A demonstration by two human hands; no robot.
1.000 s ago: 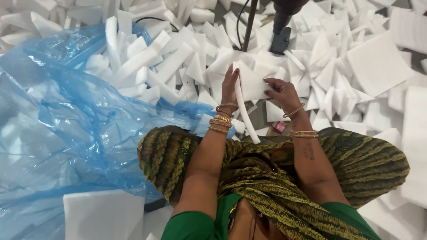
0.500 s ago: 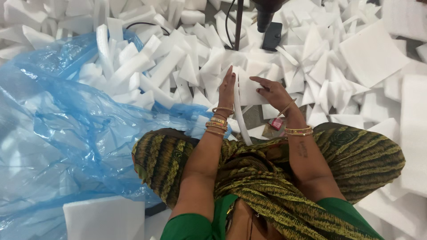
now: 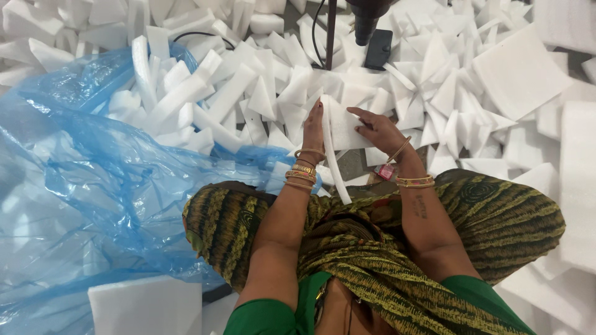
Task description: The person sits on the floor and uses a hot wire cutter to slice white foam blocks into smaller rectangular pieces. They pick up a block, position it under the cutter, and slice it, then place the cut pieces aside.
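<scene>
A large blue plastic bag (image 3: 81, 205) fills the frame from nine to seven o'clock, crumpled and translucent, with white foam pieces showing inside it. A heap of white foam offcuts (image 3: 223, 93), mostly strips and triangles, spreads across the floor from ten through two o'clock. A big flat foam sheet (image 3: 518, 71) lies at two o'clock, and stacked foam slabs (image 3: 574, 186) run down the edge at three to four o'clock. Another foam block (image 3: 146, 307) lies at seven o'clock, just beside the bag. At twelve o'clock a dark tool (image 3: 366, 18) hangs over a black flat block (image 3: 377, 49), with a black cable (image 3: 198, 37) trailing toward eleven o'clock among the offcuts.
</scene>
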